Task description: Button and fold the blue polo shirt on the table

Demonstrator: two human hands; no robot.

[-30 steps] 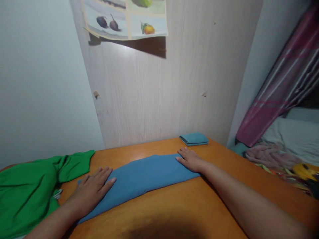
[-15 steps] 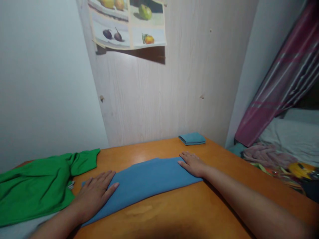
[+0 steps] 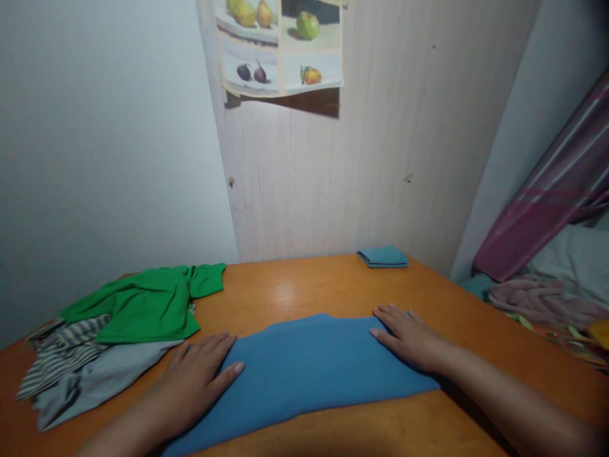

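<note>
A blue garment, folded into a long flat strip, lies across the near part of the wooden table; which kind of garment cannot be told. My left hand rests flat on its left end, thumb spread and fingers pointing away from me. On the right end lies my right hand, palm down with the fingers stretched out. Parts of both ends of the cloth are hidden under the hands. To the left of my left hand is a green short-sleeved shirt, loosely laid over other clothes.
Under the green shirt are a striped cloth and a grey cloth. A small folded blue-green cloth sits at the table's far right corner. The table meets the wall behind. Right of it hang a pink curtain and heaped bedding.
The view has turned left and shows more of the clothes pile. Both hands still lie flat on the blue garment, whose ends they cover much as before.
</note>
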